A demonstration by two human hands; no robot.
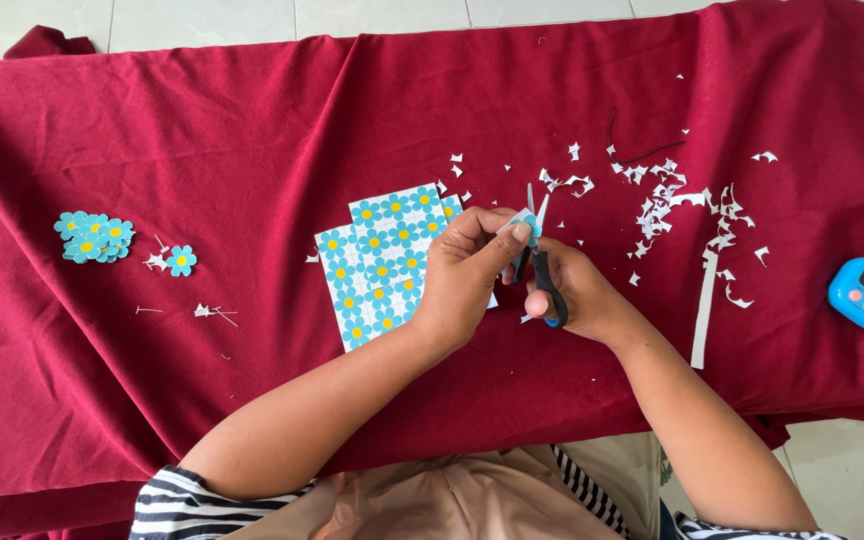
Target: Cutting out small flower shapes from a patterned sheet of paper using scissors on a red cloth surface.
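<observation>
Because my left hand (467, 275) pinched the tiny flower piece (527, 226) right at the open blades of the scissors (540, 262) gripped in my right hand (577, 295), above the sheet's (384, 262) right edge, I risked nicking a petal or fingertip.

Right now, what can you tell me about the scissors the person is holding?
The scissors have dark handles with a bit of blue and thin pale metal blades. The right hand grips the handles, fingers through the loops. The blades point up and away from the person, slightly parted, around a small flower cutout that the left hand pinches. They are held above the red cloth, not resting on it.
</observation>
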